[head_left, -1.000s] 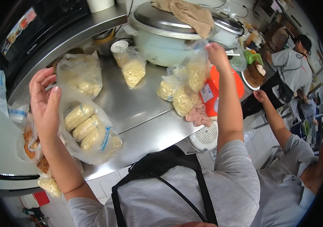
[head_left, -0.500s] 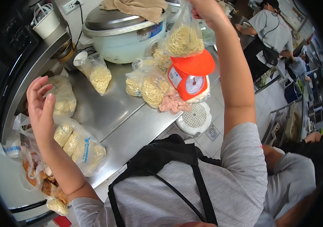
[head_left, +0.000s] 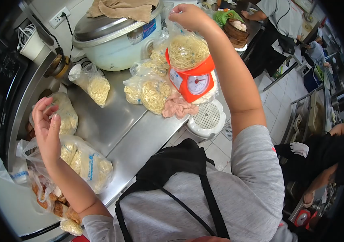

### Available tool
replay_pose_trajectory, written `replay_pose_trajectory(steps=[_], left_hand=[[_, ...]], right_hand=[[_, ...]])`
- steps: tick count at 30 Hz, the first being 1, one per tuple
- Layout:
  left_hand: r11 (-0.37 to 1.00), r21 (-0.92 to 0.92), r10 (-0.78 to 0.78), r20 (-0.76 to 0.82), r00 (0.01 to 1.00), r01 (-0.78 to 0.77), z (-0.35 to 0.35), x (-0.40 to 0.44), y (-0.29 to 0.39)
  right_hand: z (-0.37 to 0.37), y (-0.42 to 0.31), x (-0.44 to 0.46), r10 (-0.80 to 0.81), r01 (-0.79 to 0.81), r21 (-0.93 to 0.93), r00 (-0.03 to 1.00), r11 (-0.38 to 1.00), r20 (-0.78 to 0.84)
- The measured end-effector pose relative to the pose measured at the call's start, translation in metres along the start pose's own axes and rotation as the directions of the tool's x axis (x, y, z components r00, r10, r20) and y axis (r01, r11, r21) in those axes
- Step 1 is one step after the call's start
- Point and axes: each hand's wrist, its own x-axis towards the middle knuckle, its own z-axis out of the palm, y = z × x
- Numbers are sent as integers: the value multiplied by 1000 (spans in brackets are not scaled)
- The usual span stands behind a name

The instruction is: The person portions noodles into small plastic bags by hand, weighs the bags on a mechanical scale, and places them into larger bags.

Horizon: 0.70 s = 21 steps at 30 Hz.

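My right hand point(head_left: 188, 17) pinches the gathered top of a clear plastic bag of noodles point(head_left: 188, 49). The bag's bottom sits on the pan of an orange kitchen scale point(head_left: 197, 84), whose round dial faces me. My left hand point(head_left: 47, 131) is raised at the left with loosely curled, parted fingers and nothing in them. Near it are a bag of noodles point(head_left: 65, 111) and a larger plastic bag point(head_left: 95, 167) with several noodle portions inside. More bagged noodles point(head_left: 156, 97) lie beside the scale, with a crumpled pink cloth point(head_left: 179, 106) in front of them.
A large lidded rice cooker point(head_left: 115, 48) stands at the back, a brown cloth point(head_left: 123, 9) on its lid. Another noodle bag point(head_left: 98, 89) lies mid-counter. A white stool point(head_left: 207, 119) stands past the steel edge. Co-workers point(head_left: 277, 24) are at the right, near a bamboo steamer point(head_left: 236, 34).
The noodle bag in my right hand has come down from hanging over the scale onto its pan. My left hand stays raised and open. The whole view has shifted slightly.
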Motion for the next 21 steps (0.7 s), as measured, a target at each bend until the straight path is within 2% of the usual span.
replay_pose_trajectory(steps=[5, 8, 14, 21], left_hand=[[1000, -22, 2, 12, 1000, -2, 2, -3, -2], [1000, -22, 4, 10, 1000, -4, 1, -4, -1], [999, -31, -9, 18, 1000, 9, -1, -7, -4], [999, -35, -23, 31, 999, 24, 0, -9, -6]], right_hand=[[4, 0, 2, 41, -41, 1, 998, 999, 45], [5, 0, 5, 10, -10, -63, 1000, 998, 6], [7, 6, 14, -17, 21, -137, 999, 990, 31], [6, 1, 10, -47, 47, -108, 999, 993, 4]])
